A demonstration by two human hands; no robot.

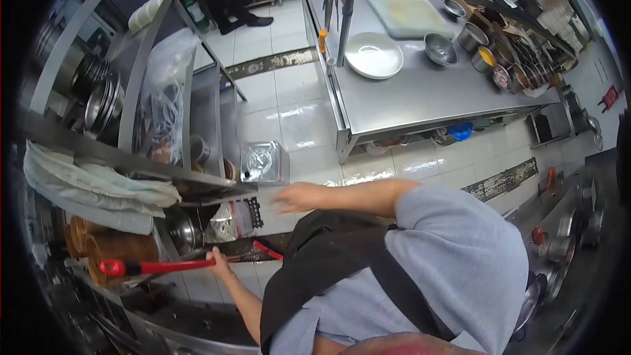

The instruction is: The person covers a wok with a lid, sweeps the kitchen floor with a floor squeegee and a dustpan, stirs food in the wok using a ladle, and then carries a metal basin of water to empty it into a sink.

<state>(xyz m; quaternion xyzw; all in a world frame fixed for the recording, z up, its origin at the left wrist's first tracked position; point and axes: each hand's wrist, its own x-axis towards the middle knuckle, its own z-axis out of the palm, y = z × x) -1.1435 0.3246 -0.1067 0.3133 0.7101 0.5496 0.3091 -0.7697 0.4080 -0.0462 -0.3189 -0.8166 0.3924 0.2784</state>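
Fingers of my left hand wrapped round one red-handled tool, far left. One square tin; near it my right hand, blurred, can't tell its fingers. Open tiled floor, then worktop, one white bowl by its left edge.
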